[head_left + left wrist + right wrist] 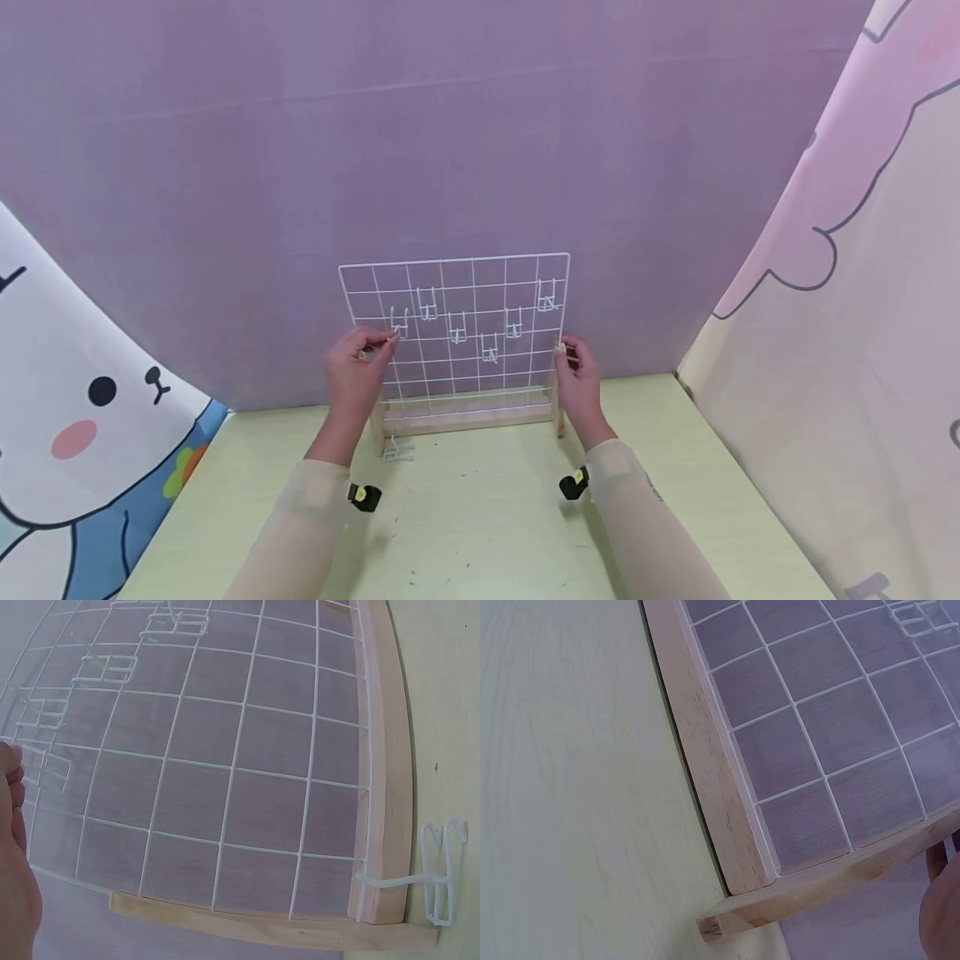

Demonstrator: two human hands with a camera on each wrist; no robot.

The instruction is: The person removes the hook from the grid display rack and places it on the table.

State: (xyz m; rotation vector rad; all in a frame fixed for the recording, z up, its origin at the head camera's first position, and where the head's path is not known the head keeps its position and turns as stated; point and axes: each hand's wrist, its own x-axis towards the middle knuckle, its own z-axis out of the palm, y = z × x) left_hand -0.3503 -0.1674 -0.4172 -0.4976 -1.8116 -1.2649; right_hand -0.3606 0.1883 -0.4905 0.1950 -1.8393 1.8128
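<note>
A white wire grid panel [475,350] stands in a pale wooden stand [468,421]. At the panel's left side, my left hand [357,367] pinches the lower end of a white wire hook [400,322] between thumb and finger; the hook lies against the mesh, but I cannot tell whether it sits fully on a wire. In the left wrist view, fingertips [13,769] touch that hook. My right hand [579,385] grips the stand's right wooden post at the panel's edge, its fingers partly hidden behind. Several more hooks [457,331] hang on the grid at different heights.
A loose white hook [398,450] lies on the pale table [480,517] by the stand's left foot. Small dark specks are scattered on the tabletop. A purple backdrop [465,150] rises behind, with printed cloth on both sides.
</note>
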